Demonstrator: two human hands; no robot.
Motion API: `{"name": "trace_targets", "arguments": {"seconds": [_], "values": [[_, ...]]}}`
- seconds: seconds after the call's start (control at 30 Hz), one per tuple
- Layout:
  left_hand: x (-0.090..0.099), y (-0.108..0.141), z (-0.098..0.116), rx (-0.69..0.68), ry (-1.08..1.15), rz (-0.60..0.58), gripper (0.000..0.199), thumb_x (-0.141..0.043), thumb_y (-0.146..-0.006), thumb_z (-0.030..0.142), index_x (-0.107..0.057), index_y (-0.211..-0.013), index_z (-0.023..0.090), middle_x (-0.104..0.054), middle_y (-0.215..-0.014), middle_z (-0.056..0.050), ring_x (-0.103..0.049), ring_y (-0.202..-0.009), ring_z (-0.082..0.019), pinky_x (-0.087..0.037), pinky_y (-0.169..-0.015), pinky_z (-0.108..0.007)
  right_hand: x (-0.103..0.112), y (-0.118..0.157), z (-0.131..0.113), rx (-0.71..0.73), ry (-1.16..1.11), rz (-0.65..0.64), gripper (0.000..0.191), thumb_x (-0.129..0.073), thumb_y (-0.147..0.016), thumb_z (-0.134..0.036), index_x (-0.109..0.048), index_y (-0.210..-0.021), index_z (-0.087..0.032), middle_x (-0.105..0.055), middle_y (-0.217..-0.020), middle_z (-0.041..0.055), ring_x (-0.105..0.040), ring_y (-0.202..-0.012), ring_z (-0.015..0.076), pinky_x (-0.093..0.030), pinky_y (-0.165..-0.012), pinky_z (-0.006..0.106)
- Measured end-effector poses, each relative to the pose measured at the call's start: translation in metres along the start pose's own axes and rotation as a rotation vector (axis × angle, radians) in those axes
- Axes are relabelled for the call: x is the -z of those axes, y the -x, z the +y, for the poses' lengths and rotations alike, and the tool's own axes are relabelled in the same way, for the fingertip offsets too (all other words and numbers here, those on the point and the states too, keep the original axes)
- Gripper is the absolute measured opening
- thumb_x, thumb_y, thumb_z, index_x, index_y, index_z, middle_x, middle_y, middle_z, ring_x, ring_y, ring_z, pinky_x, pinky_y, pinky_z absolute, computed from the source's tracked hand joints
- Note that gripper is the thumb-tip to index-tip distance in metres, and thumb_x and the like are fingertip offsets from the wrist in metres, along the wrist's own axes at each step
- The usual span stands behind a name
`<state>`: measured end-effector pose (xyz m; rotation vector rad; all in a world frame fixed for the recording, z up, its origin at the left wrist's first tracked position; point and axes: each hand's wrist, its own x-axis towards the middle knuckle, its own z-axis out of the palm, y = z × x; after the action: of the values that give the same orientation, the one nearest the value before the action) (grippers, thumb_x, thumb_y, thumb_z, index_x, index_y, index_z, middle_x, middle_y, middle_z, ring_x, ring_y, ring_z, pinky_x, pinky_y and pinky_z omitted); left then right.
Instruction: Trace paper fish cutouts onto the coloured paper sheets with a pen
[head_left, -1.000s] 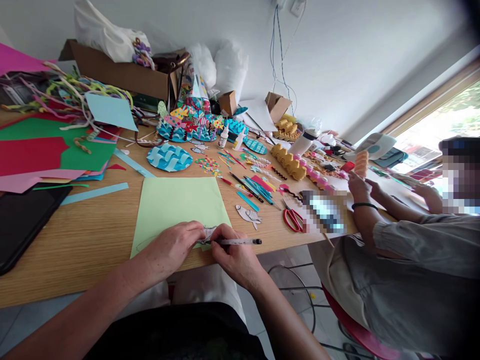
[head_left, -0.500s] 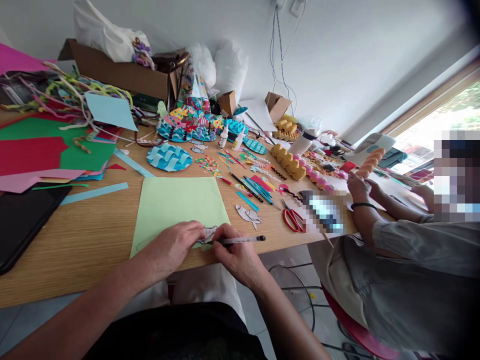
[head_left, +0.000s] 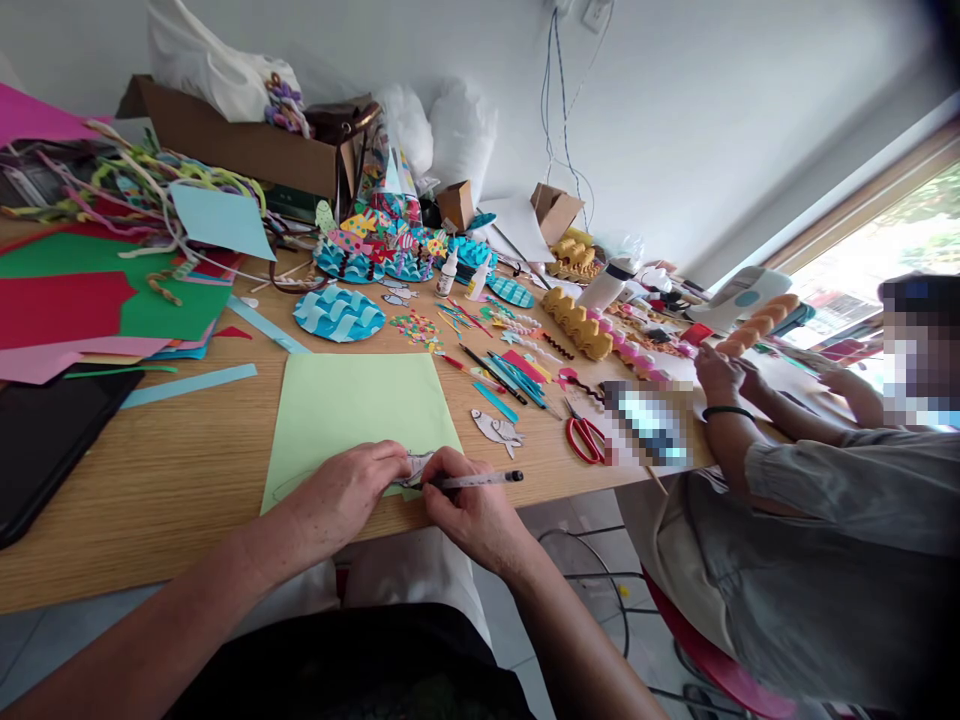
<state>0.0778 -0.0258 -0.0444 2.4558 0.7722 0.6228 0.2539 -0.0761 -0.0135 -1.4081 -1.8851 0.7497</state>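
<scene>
A light green sheet of paper (head_left: 367, 400) lies at the table's front edge. On its lower edge sits a small fish cut-out (head_left: 418, 464), mostly covered by my hands. My left hand (head_left: 346, 497) rests on the sheet, fingertips together and pressing on the cut-out's left end. In my right hand (head_left: 471, 512) is a pen (head_left: 486, 480), its point down at the cut-out's edge and its black end pointing right. A faint drawn outline shows on the paper left of my left wrist. Another grey fish cut-out (head_left: 496, 430) lies to the right of the sheet.
Red-handled scissors (head_left: 586, 438), several pens (head_left: 517, 378) and a blue woven paper oval (head_left: 339, 315) surround the sheet. Coloured paper (head_left: 60, 310) and a black tablet (head_left: 56, 440) lie left. At right, a co-worker's hands (head_left: 724, 375) hold an orange twisted piece (head_left: 759, 325).
My right hand and the pen have shifted slightly left along the cut-out. My left hand has stayed in place. The co-worker's head and the orange piece have moved a little.
</scene>
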Motion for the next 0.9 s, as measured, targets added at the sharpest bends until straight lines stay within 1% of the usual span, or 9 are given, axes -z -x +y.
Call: {"name": "trace_targets", "arguments": {"seconds": [0.17,0.33,0.67,0.9], "values": [[0.0021,-0.0003,0.0022,0.016,0.01,-0.02,0.029,-0.036,-0.084,0.006,-0.06,-0.093,0.018,-0.063,-0.098,-0.005,-0.059,-0.089,-0.017,-0.046,-0.083,-0.03,-0.002,-0.0013,-0.0013,0.003,0.008,-0.009,0.008,-0.047,-0.071,-0.011,-0.049,-0.071,-0.019,-0.047,-0.058,-0.0052,-0.041,-0.052,0.009,-0.031,-0.051,0.019],[0.0013,-0.0006,0.0025,0.003,0.023,-0.005,0.027,-0.038,-0.084,0.007,-0.06,-0.093,0.018,-0.062,-0.096,-0.004,-0.058,-0.089,-0.018,-0.046,-0.082,-0.03,-0.0035,-0.0018,-0.0021,-0.006,-0.005,0.001,0.008,-0.046,-0.071,-0.012,-0.048,-0.07,-0.02,-0.047,-0.058,-0.0051,-0.042,-0.053,0.0094,-0.032,-0.052,0.019],[0.0017,-0.0007,0.0026,0.009,0.035,-0.015,0.03,-0.034,-0.085,0.006,-0.06,-0.094,0.017,-0.062,-0.097,-0.005,-0.058,-0.089,-0.017,-0.045,-0.081,-0.029,-0.0066,-0.0027,-0.0022,-0.005,0.006,0.008,0.008,-0.046,-0.071,-0.013,-0.049,-0.071,-0.02,-0.05,-0.06,-0.0044,-0.044,-0.055,0.0101,-0.034,-0.053,0.02],[0.0006,-0.0008,0.0007,0.015,0.048,-0.005,0.031,-0.036,-0.082,0.004,-0.061,-0.095,0.019,-0.063,-0.097,-0.004,-0.058,-0.091,-0.017,-0.046,-0.083,-0.029,-0.0099,-0.0037,-0.0027,-0.007,0.004,0.014,0.006,-0.046,-0.071,-0.015,-0.049,-0.072,-0.02,-0.05,-0.059,-0.0046,-0.045,-0.055,0.0102,-0.034,-0.053,0.02]]}}
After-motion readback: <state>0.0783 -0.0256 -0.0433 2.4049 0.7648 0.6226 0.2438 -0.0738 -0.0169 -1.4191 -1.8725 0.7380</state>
